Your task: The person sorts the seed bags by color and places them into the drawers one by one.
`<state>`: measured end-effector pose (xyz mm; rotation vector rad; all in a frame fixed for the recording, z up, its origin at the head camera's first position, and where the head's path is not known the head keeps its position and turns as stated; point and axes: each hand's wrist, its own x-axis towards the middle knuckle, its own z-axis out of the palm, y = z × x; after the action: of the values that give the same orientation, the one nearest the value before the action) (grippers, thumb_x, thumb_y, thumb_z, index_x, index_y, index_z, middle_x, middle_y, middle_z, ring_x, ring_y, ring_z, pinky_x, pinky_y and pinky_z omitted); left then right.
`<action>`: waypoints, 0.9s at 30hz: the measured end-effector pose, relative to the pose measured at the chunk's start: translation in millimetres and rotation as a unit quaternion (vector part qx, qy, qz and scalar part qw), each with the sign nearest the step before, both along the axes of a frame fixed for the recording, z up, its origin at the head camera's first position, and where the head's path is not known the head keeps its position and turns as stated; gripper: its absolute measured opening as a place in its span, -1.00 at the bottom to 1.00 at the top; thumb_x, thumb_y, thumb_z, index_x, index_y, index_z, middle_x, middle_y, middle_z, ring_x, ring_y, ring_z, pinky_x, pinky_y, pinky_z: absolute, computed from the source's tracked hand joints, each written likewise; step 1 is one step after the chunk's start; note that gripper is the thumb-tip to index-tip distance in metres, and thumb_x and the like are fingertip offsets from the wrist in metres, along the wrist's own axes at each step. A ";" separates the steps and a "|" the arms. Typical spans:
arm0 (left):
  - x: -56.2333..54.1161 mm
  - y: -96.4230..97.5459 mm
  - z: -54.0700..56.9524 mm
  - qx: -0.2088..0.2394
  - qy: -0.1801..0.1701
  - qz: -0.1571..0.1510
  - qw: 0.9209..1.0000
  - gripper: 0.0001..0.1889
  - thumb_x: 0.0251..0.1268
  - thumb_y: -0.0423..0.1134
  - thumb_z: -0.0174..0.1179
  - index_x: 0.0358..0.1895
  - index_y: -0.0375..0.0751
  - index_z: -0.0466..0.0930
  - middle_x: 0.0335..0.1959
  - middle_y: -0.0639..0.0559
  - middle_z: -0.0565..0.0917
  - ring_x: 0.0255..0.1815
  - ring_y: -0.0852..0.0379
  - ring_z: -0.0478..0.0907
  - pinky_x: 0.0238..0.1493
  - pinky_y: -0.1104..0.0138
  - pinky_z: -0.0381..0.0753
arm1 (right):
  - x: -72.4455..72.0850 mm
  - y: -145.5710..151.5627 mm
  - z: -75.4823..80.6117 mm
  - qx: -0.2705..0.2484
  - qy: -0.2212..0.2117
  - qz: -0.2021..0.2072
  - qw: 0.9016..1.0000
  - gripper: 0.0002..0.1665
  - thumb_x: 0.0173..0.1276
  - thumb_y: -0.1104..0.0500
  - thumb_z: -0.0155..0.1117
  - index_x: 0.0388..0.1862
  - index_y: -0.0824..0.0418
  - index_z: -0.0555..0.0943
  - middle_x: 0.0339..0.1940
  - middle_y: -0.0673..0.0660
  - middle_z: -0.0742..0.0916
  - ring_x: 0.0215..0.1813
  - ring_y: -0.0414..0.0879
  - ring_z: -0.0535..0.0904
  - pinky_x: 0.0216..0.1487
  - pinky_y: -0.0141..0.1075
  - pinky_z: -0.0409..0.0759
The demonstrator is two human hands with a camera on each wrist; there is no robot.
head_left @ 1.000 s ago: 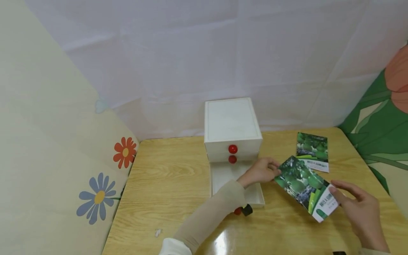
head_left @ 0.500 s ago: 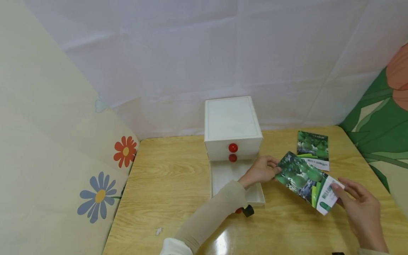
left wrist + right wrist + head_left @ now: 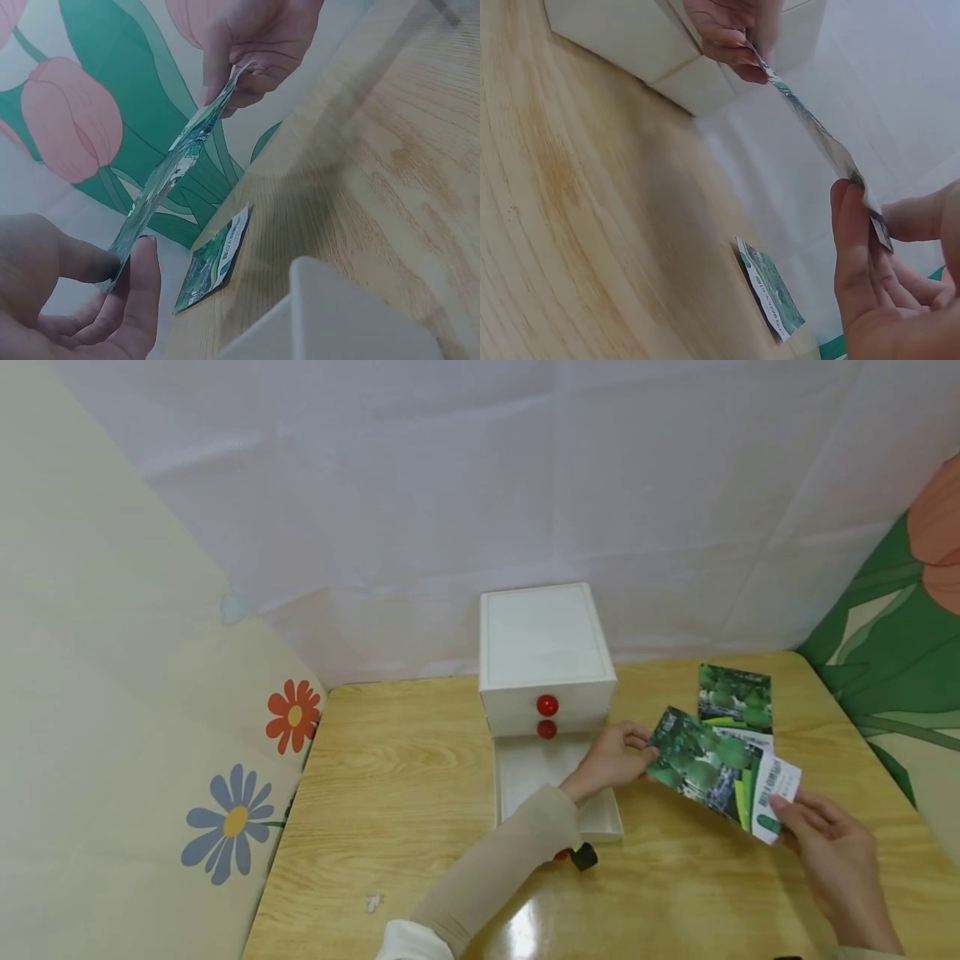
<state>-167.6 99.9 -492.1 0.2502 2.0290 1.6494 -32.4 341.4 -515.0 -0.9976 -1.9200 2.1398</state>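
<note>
A glossy green seed packet (image 3: 701, 768), printed with round green fruit and a white strip at one end, is held up tilted between both hands. My left hand (image 3: 613, 755) pinches its far-left corner between thumb and fingers, beside the drawer. At the white end, my right hand (image 3: 836, 852) pinches it with the thumb on top. The left wrist view shows the packet (image 3: 169, 169) nearly edge-on, above the table. A second, similar packet (image 3: 735, 697) lies flat behind it, its white strip partly covered in the head view.
A white drawer box (image 3: 547, 635) with red knobs stands at the back. Its bottom drawer (image 3: 519, 777) is pulled out, under the left forearm. A small black object (image 3: 583, 857) shows at the drawer's front, by the sleeve. A fabric-covered wall (image 3: 405, 527) rises behind the table.
The right hand has shifted slightly up and left, raising the packet's white end. The packet now overlaps more of the one behind; the left hand has barely moved.
</note>
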 end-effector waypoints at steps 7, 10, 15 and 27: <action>0.9 -1.3 -3.3 -0.026 0.015 0.005 1.000 -0.86 0.28 -0.27 0.34 -0.15 -0.10 0.62 -0.39 0.19 0.66 -0.51 0.21 0.64 -0.31 0.25 0.77 | -2.6 3.6 2.0 -0.002 0.025 -0.012 1.000 -0.82 0.30 0.09 0.44 -0.17 -0.19 0.70 -0.43 -0.38 0.74 -0.41 -0.43 0.63 -0.50 -0.48 0.64; 2.0 -3.6 -4.0 -0.021 0.015 0.004 1.000 -0.89 0.29 -0.26 0.32 -0.17 -0.10 0.63 -0.41 0.17 0.67 -0.52 0.20 0.64 -0.28 0.17 0.78 | -3.2 6.3 4.5 -0.006 0.021 -0.006 1.000 -0.81 0.28 0.06 0.46 -0.14 -0.18 0.72 -0.41 -0.39 0.73 -0.41 -0.41 0.62 -0.49 -0.47 0.65; 5.8 -11.7 -2.3 -0.016 0.014 -0.003 1.000 -0.92 0.29 -0.28 0.32 -0.21 -0.13 0.63 -0.42 0.12 0.69 -0.48 0.01 0.71 -0.22 0.04 0.77 | -5.7 8.4 9.3 -0.006 0.007 0.007 1.000 -0.80 0.25 0.02 0.48 -0.14 -0.15 0.74 -0.41 -0.38 0.73 -0.40 -0.39 0.62 -0.48 -0.44 0.65; 21.9 -39.5 -5.2 -0.002 0.000 -0.004 1.000 -0.92 0.31 -0.27 0.32 -0.23 -0.09 0.60 -0.40 0.14 0.68 -0.51 -0.01 0.72 -0.37 0.18 0.78 | -10.4 2.4 12.4 -0.013 -0.011 0.049 0.999 -0.82 0.35 -0.06 0.36 -0.10 -0.14 0.74 -0.38 -0.36 0.73 -0.37 -0.33 0.63 -0.44 -0.39 0.67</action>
<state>-145.7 60.4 -497.3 0.2566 2.0275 1.6401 -42.8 343.8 -502.6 -0.9543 -1.9971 2.2206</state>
